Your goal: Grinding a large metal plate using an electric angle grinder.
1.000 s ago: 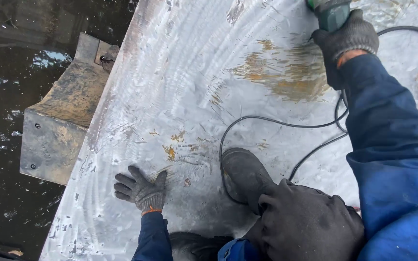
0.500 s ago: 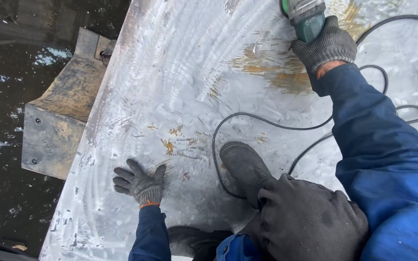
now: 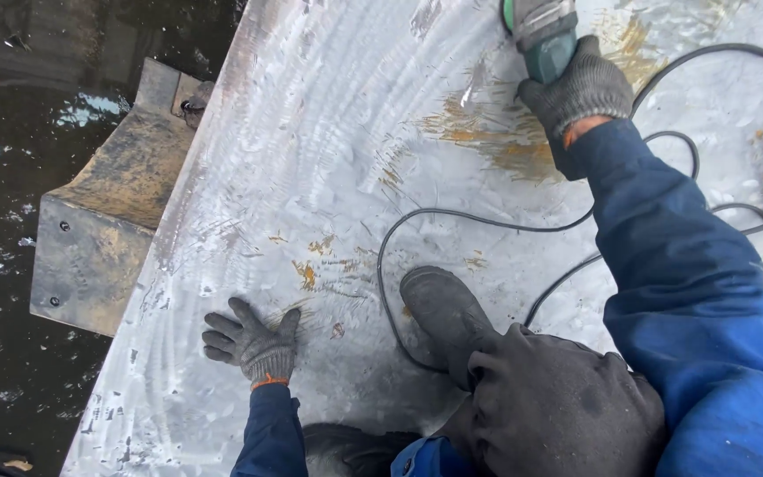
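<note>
Right hand, upper right, clenched on green grinder over rust patch; left hand flat, fingers spread, bracing on steel plate.

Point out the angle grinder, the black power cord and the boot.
angle grinder (image 3: 544,40), head view, green body above the right hand.
black power cord (image 3: 487,219), head view, loop on the plate.
boot (image 3: 439,309), head view, toe.

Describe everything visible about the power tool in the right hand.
The angle grinder has a teal-green body and a grey head, cut off by the top edge of the picture. The gloved right hand grips its body from behind, holding it over rust-stained patches of the scratched metal sheet. A black cable loops across the sheet behind it.
</note>
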